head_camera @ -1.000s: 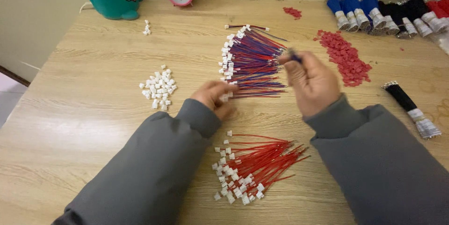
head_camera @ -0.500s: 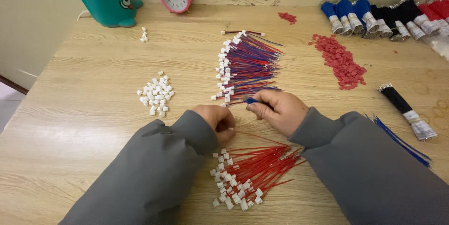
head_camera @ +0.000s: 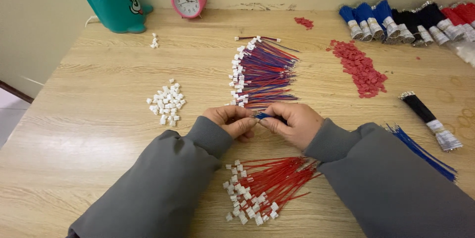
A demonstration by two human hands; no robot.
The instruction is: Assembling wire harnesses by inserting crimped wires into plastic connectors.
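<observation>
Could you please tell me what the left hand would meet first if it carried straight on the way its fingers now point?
Probably the right hand: the left hand points rightward at it, fingertips almost touching around a thin blue wire pinched between them. Depth is hard to judge.

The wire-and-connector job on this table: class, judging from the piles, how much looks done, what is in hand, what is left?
Done: a fan of red-and-blue wires with white plugs.
In hand: the left hand and right hand meet on a blue wire.
Left: the red wires with plugs, some loose white connectors and the loose blue wires.
</observation>
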